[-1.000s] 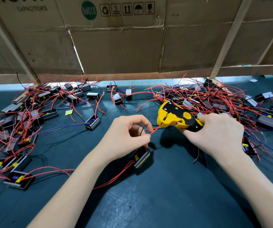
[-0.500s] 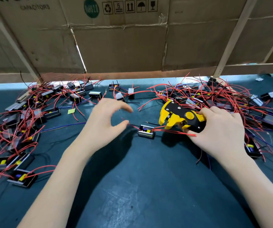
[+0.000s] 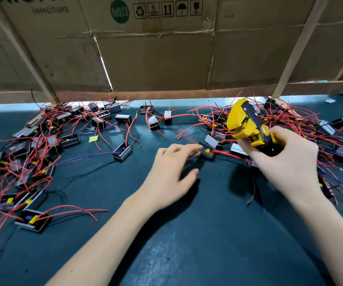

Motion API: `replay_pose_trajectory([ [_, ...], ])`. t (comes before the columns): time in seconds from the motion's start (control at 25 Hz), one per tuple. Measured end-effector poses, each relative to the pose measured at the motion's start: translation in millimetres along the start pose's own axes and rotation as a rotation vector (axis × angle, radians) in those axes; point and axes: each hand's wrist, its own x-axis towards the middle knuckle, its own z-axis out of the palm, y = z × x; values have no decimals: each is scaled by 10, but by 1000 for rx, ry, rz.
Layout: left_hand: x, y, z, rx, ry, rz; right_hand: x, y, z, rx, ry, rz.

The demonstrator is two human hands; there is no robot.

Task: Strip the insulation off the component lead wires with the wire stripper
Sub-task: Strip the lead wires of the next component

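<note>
My right hand (image 3: 282, 162) grips the handles of the yellow and black wire stripper (image 3: 245, 122), held above the mat with its jaws tilted up and to the left; nothing shows between the jaws. My left hand (image 3: 171, 174) lies low over the mat with fingers stretched right and thumb spread below. Its fingertips are at a small black component (image 3: 207, 154) with a yellow part and red lead wires. That spot is motion-blurred, so contact is unclear.
A heap of black components with red wires (image 3: 34, 153) covers the left of the dark teal mat (image 3: 187, 234). A denser tangle of components (image 3: 302, 129) fills the right. A single component with a blue wire (image 3: 122, 151) lies mid-mat. Cardboard sheets (image 3: 156, 58) wall off the back.
My left hand let go of the red wire it was pinching and moved right to another component. My right hand lifted the stripper and tipped its jaws upward.
</note>
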Motion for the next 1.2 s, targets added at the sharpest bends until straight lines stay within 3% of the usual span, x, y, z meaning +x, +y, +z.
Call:
replay_pose_trajectory([
  [0.08,5,7,11,98,-56,88,-7,-8,-1,32,9,-2],
  [0.16,36,-89,-81,89,40,32,-6,-11,-13,33,13,-12],
  [0.28,58,-424,-322,129,290,-215,-5,2,-21,26,8,-25],
  [0.36,43,-628,-450,309,270,-453,-12,6,-10,10,-1,-30],
  [0.44,26,-728,-463,342,217,-563,-16,-3,1,-12,-4,-42],
  [0.56,18,-714,-472,159,252,-459,-20,-14,11,-17,-18,-59],
  [0.68,14,-542,-484,-1,176,-305,-26,-11,10,-71,-20,-83],
  [0.92,23,-154,-452,-354,93,-146,-40,70,54,-417,-42,-135],
  [1.2,-3,36,-385,-435,76,-49,-39,110,105,-502,-55,-111],
])
